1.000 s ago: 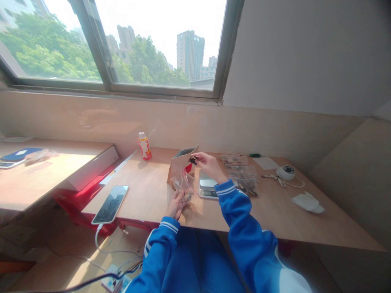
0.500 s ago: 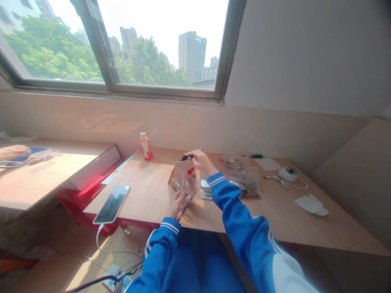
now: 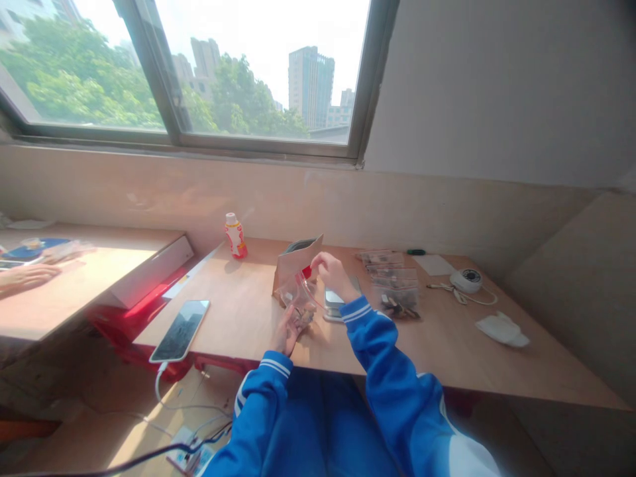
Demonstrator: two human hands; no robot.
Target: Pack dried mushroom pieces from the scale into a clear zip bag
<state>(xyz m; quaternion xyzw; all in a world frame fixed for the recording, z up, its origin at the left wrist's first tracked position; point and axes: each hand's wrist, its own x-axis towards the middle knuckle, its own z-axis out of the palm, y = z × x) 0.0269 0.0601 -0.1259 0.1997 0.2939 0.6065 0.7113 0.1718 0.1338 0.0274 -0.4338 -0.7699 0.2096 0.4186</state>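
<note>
1. Left hand (image 3: 287,334): narrow, fingers curled around the lower end of a clear plastic zip bag (image 3: 300,298). We read that as holding it.
2. Bag: sits directly above the left hand and just left of the right hand. Film is creased and glossy, and small brown lumpy pieces (image 3: 303,317) are bunched at the bottom. Exact kind of piece is too small for us to tell.
3. Right hand (image 3: 334,275): narrow, fingers curled, close by the bag's upper edge. We cannot tell if it is gripping anything.
4. Just behind the bag, left of the right hand: upright tan kraft-paper pouch (image 3: 294,265) with a dark inner lining, and a bit of red showing beside it.
5. Just below and right of the right hand: flat silver digital scale (image 3: 335,303).
6. Right of the right hand: stack of small clear bags with dark parts (image 3: 395,291).
7. Left of the left hand: black smartphone (image 3: 179,330) on a white cable, lying on the light wooden table (image 3: 238,318).
8. Beyond the hands, upper left: white-and-red plastic bottle (image 3: 235,236).
9. Far left, well apart from us: a co-worker's hand (image 3: 24,278) on the adjoining table.
</note>
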